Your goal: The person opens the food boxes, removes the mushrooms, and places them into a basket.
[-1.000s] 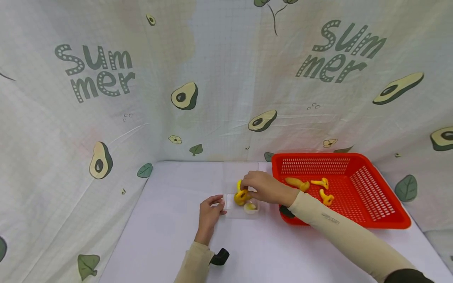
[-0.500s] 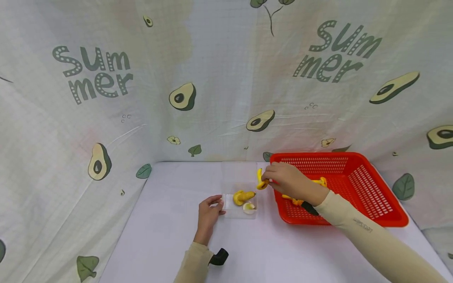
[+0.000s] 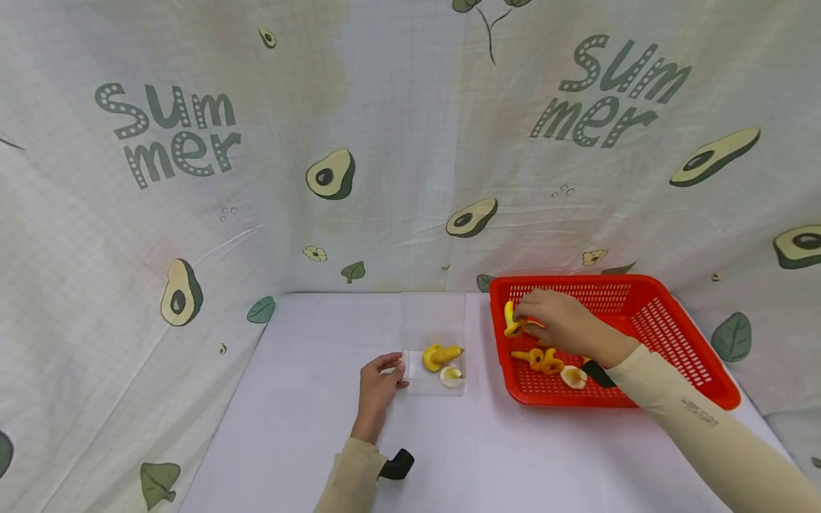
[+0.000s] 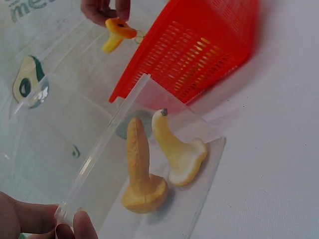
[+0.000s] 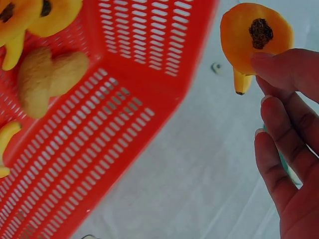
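Observation:
My left hand (image 3: 380, 388) pinches the left edge of a clear plastic box (image 4: 102, 148) on the table. Inside the box lie two mushrooms: a tan-yellow one (image 4: 142, 191) with a thick stalk, and a pale yellow one (image 4: 179, 154) with a dark stalk tip. Over the left side of a red basket (image 3: 689, 356), my right hand (image 3: 571, 324) grips a yellow-orange mushroom (image 5: 256, 37) between thumb and fingers. Its flat cap has a dark rough centre, and the stalk points away in the right wrist view. Several mushrooms (image 3: 550, 362) lie in the basket.
The basket has slotted walls and stands right of the box, with a narrow strip of table between them. The box's clear lid (image 3: 432, 312) lies folded back. A printed cloth (image 3: 398, 142) hangs behind the white table (image 3: 288, 377).
My right hand has carried the yellow-orange mushroom rightward from over the box to over the basket. My left hand has stayed at the box's edge.

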Demonstrator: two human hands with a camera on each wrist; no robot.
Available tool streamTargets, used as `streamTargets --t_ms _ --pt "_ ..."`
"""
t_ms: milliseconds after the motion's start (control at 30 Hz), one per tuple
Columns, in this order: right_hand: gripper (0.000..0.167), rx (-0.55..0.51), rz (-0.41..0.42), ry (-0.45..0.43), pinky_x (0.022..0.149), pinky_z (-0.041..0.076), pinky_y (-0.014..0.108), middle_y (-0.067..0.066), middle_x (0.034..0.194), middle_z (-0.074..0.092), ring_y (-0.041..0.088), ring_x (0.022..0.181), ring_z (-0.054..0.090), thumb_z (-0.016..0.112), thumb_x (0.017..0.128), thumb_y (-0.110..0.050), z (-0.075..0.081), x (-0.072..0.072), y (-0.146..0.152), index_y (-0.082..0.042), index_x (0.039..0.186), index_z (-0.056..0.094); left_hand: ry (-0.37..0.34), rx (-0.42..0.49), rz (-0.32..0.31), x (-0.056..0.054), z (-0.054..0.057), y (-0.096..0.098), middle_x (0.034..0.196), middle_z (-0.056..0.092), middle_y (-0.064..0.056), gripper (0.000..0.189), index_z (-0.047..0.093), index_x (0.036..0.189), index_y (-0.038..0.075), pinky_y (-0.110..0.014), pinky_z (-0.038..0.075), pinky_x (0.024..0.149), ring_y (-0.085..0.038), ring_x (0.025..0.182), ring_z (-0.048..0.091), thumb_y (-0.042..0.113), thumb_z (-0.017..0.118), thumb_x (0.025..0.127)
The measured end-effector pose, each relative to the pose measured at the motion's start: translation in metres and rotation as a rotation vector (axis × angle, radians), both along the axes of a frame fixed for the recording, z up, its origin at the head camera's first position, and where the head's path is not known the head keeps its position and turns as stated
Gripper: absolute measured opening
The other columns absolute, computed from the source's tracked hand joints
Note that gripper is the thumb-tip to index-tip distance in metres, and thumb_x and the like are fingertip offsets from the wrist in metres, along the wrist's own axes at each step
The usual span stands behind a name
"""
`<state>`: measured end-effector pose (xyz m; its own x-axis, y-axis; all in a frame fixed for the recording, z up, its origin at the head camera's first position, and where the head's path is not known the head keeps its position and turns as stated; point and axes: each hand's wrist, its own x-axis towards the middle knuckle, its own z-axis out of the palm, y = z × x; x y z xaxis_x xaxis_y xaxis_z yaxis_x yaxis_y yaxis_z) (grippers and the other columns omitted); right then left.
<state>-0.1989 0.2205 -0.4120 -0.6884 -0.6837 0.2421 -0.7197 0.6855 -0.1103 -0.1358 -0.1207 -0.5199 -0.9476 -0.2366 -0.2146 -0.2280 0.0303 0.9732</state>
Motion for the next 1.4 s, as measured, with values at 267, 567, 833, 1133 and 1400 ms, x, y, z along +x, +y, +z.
streamTargets --t_ms 267,567,833,1133,1400 --pt "0.030 0.049 -0.002 -0.059 0.085 0.065 0.043 -0.001 0.099 0.074 0.020 0.091 0.067 0.093 0.078 -0.005 -0.014 -0.008 0.010 -0.013 0.103 0.078 0.000 0.004 -0.001 0.000 0.000 -0.001 0.105 0.064 -0.015 0.029 0.068 0.126 -0.013 -0.023 0.063 0.064 -0.013 0.067 0.060 -0.006 0.066 0.098" --pt "0.025 0.111 0.034 -0.099 0.082 0.065 0.039 -0.001 0.094 0.074 0.019 0.087 0.066 0.092 0.079 -0.004 -0.032 -0.025 0.009 -0.013 0.099 0.077 0.001 0.015 -0.008 -0.001 -0.001 -0.001 0.103 0.064 -0.015 0.029 0.067 0.126 -0.014 -0.023 0.063 0.064 -0.013 0.067 0.059 -0.006 0.066 0.098" --pt "0.021 0.164 0.045 -0.109 0.081 0.064 0.038 -0.001 0.089 0.072 0.017 0.082 0.062 0.089 0.082 -0.001 -0.047 -0.038 0.004 -0.011 0.097 0.077 0.004 0.024 -0.016 -0.001 -0.002 -0.002 0.104 0.063 -0.015 0.030 0.066 0.127 -0.014 -0.023 0.063 0.064 -0.012 0.067 0.059 -0.005 0.066 0.099" --pt "0.025 0.165 0.064 -0.099 0.084 0.065 0.040 0.002 0.093 0.075 0.020 0.084 0.066 0.091 0.079 -0.001 -0.054 -0.042 -0.001 -0.008 0.100 0.080 0.013 0.036 -0.017 -0.001 -0.002 -0.002 0.104 0.063 -0.015 0.030 0.066 0.127 -0.015 -0.023 0.063 0.064 -0.012 0.067 0.058 -0.006 0.066 0.098" --pt "0.022 0.176 0.049 -0.133 0.084 0.066 0.040 0.004 0.095 0.076 0.021 0.086 0.068 0.089 0.081 -0.002 -0.063 -0.047 -0.003 -0.009 0.101 0.081 0.018 0.038 -0.018 -0.001 -0.003 -0.002 0.103 0.063 -0.014 0.030 0.065 0.127 -0.016 -0.022 0.063 0.063 -0.011 0.067 0.059 -0.007 0.065 0.098"
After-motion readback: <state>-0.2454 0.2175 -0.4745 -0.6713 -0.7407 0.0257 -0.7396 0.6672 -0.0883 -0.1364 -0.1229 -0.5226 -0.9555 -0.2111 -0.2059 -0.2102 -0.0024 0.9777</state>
